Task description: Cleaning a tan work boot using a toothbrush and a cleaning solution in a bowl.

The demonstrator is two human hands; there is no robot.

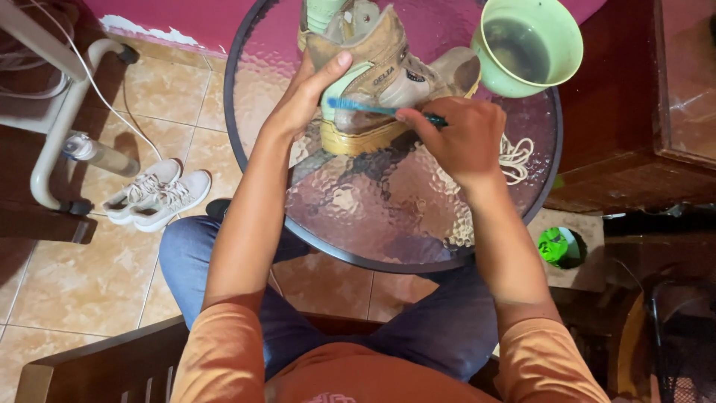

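Progress: the shoe (377,82) looks part scrubbed; its tan side and yellowed sole are grimy, so most cleaning seems left.
Left hand (306,93): fingers wrapped on the shoe's heel side, steadying it at 12 o'clock on the glass table (373,216).
Right hand (459,138): fingers pinched narrow round a blue toothbrush (362,107), bristles against the shoe's side.
Laces (516,160): pulled out, piled at 3 o'clock.
Cup (529,48): green, at 1 o'clock, holding murky water.
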